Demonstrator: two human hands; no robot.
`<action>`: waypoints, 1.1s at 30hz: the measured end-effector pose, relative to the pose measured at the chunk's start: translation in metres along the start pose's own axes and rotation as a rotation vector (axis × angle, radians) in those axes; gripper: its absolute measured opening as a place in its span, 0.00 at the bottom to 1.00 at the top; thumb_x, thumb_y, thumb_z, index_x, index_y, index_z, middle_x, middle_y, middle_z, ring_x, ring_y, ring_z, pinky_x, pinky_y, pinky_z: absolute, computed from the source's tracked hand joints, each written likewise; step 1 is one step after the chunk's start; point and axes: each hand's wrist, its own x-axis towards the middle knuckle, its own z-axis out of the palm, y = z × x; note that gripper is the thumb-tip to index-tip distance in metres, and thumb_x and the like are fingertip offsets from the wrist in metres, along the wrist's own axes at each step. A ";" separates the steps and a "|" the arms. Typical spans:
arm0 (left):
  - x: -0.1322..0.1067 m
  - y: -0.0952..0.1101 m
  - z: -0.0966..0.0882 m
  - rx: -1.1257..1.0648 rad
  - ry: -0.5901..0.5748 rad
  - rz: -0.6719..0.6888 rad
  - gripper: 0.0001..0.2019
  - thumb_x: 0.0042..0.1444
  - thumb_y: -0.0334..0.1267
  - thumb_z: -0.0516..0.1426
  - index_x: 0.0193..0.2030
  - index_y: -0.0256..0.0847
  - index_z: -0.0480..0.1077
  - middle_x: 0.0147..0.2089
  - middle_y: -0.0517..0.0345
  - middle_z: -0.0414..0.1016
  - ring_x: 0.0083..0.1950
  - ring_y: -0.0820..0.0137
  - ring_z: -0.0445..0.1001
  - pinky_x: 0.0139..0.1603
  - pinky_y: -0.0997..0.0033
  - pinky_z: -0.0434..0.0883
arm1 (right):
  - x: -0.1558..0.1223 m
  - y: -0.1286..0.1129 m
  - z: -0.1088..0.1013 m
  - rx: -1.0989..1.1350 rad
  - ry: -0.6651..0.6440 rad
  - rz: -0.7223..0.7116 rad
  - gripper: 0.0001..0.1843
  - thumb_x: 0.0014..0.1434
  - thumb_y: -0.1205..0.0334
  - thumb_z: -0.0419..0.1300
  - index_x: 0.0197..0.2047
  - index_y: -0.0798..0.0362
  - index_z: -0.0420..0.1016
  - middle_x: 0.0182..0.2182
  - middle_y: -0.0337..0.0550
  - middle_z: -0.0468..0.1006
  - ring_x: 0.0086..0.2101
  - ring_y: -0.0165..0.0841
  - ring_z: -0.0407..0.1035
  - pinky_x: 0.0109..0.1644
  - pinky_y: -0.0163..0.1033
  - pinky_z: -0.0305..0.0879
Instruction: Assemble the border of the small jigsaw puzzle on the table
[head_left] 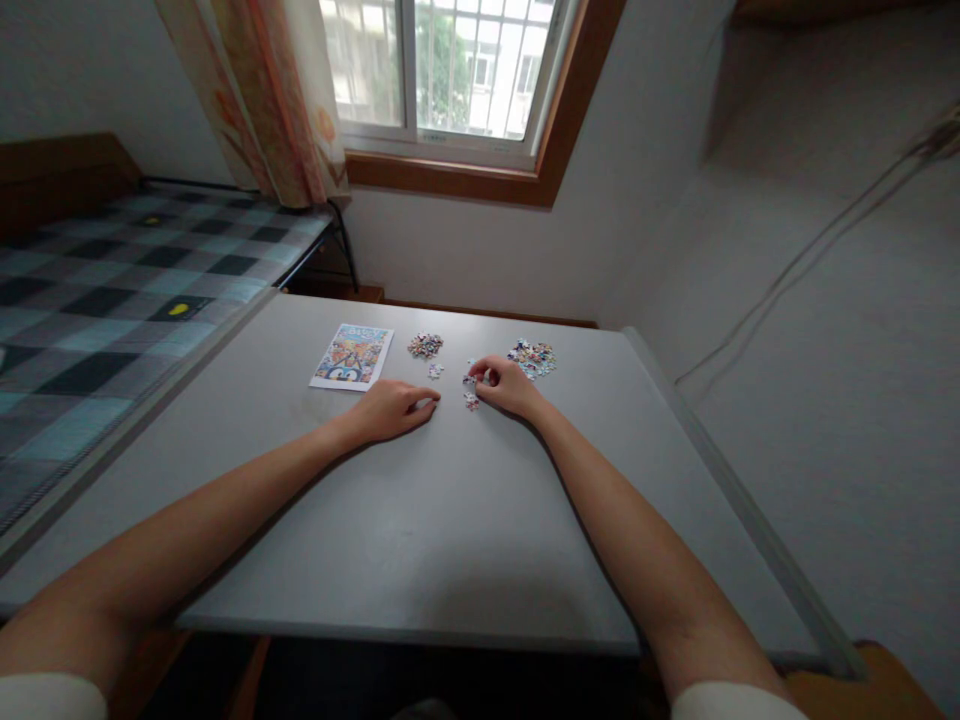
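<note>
My right hand [508, 386] is over the table with its thumb and forefinger closed at a small jigsaw puzzle piece [469, 379]. Just below its fingertips lies a small cluster of puzzle pieces [471, 401]. My left hand [394, 409] rests on the tabletop to the left, fingers stretched forward, thumb apart from the forefinger along most of its length; nothing shows in it. Nearest to it are a printed picture sheet [351, 357] with colourful cartoon artwork and a few light pieces [436, 371]. Finer details of the pieces are too small to make out.
One heap of puzzle pieces [426, 346] sits beside the sheet, and a wider heap [534, 357] lies beyond my right hand. The grey table [420, 540] has raised side edges. A bed with a checked cover [225, 262] adjoins its left; walls stand behind and right.
</note>
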 end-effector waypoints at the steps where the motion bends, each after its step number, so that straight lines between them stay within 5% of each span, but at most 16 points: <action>1: 0.000 0.000 0.000 0.000 -0.001 0.000 0.16 0.63 0.43 0.51 0.48 0.43 0.77 0.26 0.59 0.77 0.26 0.72 0.72 0.31 0.76 0.63 | 0.000 0.000 0.000 0.000 0.001 -0.002 0.11 0.46 0.70 0.59 0.34 0.54 0.76 0.28 0.36 0.74 0.25 0.25 0.58 0.32 0.32 0.57; 33: 0.000 -0.001 0.001 -0.013 0.018 0.009 0.16 0.63 0.43 0.51 0.48 0.42 0.77 0.26 0.59 0.77 0.26 0.72 0.73 0.31 0.75 0.63 | 0.000 0.005 0.001 0.003 -0.001 -0.012 0.11 0.46 0.69 0.59 0.35 0.54 0.76 0.28 0.36 0.73 0.25 0.25 0.58 0.32 0.33 0.57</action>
